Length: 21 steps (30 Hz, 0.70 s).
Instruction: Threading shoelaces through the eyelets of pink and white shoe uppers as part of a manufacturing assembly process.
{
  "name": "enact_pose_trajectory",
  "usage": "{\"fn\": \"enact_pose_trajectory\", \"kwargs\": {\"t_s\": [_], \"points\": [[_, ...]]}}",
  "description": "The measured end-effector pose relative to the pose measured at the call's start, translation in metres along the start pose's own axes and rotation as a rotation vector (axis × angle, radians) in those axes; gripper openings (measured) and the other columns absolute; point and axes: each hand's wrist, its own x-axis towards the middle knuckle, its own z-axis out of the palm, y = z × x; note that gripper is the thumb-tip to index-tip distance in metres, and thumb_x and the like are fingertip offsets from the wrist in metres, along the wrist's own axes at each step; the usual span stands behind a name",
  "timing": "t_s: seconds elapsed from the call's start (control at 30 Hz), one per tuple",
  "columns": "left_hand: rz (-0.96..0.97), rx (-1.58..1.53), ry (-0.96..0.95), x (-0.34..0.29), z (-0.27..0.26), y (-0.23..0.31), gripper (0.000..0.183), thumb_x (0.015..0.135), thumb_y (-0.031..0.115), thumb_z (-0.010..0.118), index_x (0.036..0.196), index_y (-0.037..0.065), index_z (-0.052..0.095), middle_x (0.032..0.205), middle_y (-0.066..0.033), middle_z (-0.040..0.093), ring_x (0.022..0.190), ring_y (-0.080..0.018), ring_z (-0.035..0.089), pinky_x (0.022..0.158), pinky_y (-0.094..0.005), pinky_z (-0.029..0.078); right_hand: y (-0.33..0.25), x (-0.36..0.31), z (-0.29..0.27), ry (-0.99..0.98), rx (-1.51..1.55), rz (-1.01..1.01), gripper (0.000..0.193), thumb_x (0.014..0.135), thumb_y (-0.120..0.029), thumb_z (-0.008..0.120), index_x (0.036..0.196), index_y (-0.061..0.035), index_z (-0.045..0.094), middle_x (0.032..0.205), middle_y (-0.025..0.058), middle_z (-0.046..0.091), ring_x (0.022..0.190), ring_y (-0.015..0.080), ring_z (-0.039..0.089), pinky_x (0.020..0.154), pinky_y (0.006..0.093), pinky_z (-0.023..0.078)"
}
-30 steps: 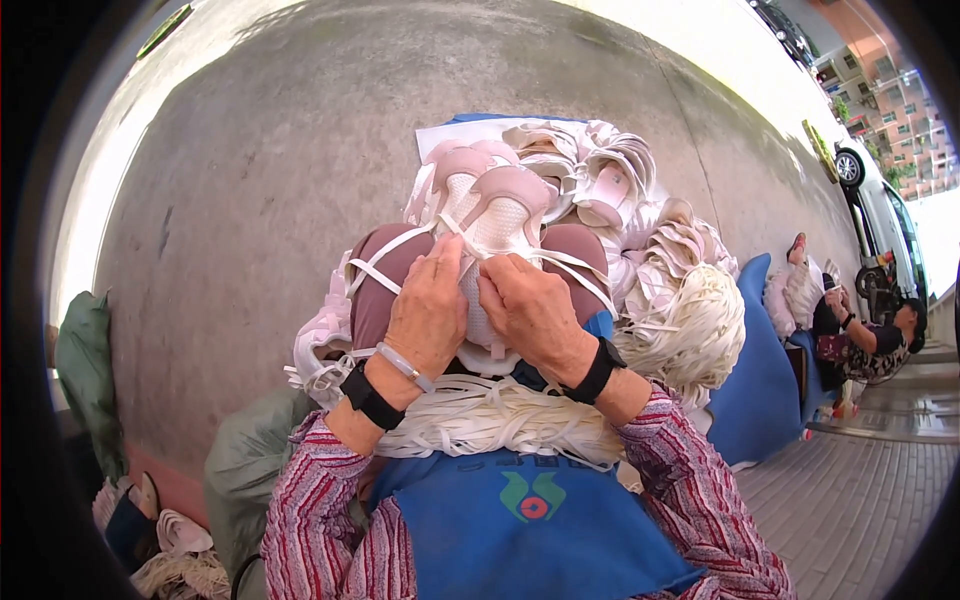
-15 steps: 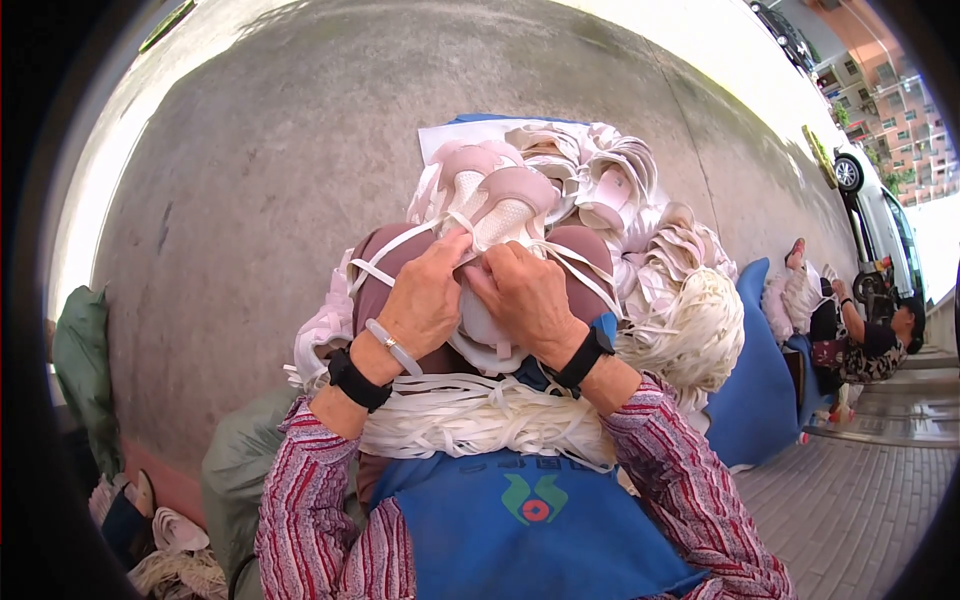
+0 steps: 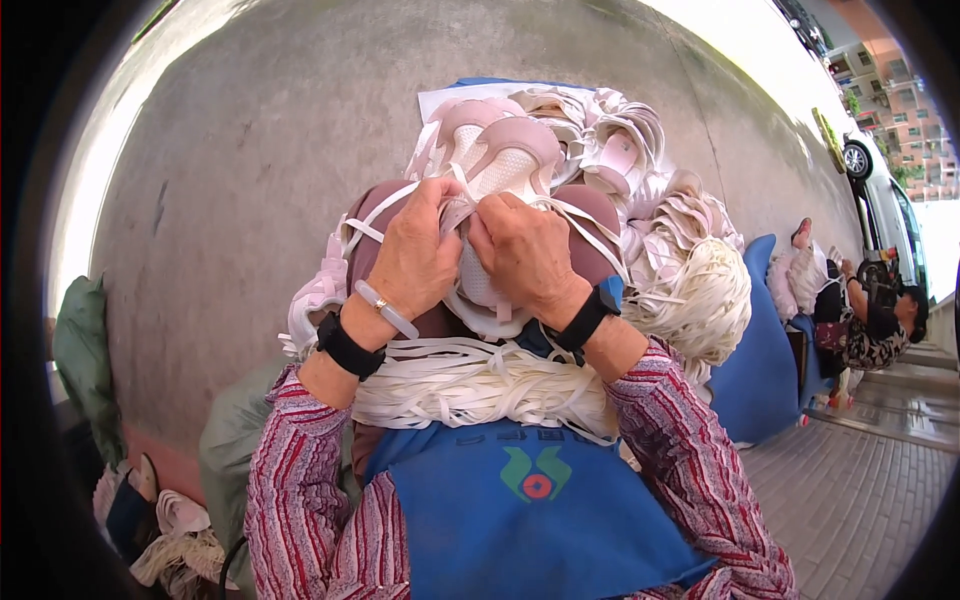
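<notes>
A pink and white shoe upper (image 3: 484, 279) lies across my lap between my knees, with its padded collar pointing away from me. My left hand (image 3: 415, 250) is closed, its thumb and fingertips pinching the upper near the lacing, where a white shoelace (image 3: 387, 203) runs out to the left. Close beside it, my right hand (image 3: 530, 252) is also closed, pinching the same part of the upper. Another lace end (image 3: 588, 233) hangs over my right knee. My fingers hide the exact spot they grip. A thick bundle of white laces (image 3: 480, 385) lies across my lap below the upper.
Stacked shoe uppers (image 3: 622, 150) stand beyond my knees, with more laces (image 3: 708, 300) heaped at the right. Green sacks (image 3: 85, 350) are at the left. A blue covering (image 3: 755, 370) is at the right, near another seated person (image 3: 868, 325) and a parked white vehicle (image 3: 890, 215).
The whole view has tilted slightly. Both hands remain at the lacing of the upper, with their fingers shifted a little and the left fingertips raised near the lace.
</notes>
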Motion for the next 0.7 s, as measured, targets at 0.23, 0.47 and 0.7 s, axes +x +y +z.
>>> {"fn": "enact_pose_trajectory", "kwargs": {"t_s": [0.23,0.47,0.7], "points": [[0.126,0.002,-0.011,0.004,-0.003,-0.005,0.031,0.074,-0.009,0.051,0.104,-0.001,0.053,0.102,-0.0202,0.059,0.096,-0.0372,0.059,0.084,-0.0387,0.048,-0.002,-0.004,-0.011,-0.099,-0.015,0.111,0.021,0.084,-0.022,0.065,0.082,-0.0027,0.057,0.079,0.0140,0.063,0.066,0.0315,0.065,0.057,0.0404,0.052],[-0.015,-0.125,-0.133,0.007,-0.008,-0.009,0.037,0.075,-0.012,0.049,0.110,0.001,0.054,0.104,-0.0110,0.058,0.100,-0.0202,0.059,0.089,-0.0312,0.047,0.002,-0.004,0.000,-0.037,-0.038,0.035,0.019,0.085,-0.021,0.063,0.081,-0.0030,0.057,0.078,0.0141,0.063,0.064,0.0323,0.064,0.056,0.0415,0.051],[-0.076,-0.047,0.050,-0.005,-0.002,0.011,0.035,0.075,-0.004,0.063,0.108,0.000,0.055,0.104,-0.0112,0.057,0.102,-0.0240,0.058,0.089,-0.0344,0.046,0.004,0.005,-0.020,-0.154,0.021,-0.038,0.018,0.079,-0.015,0.060,0.072,0.0007,0.057,0.069,0.0174,0.062,0.062,0.0328,0.065,0.055,0.0409,0.050]]}}
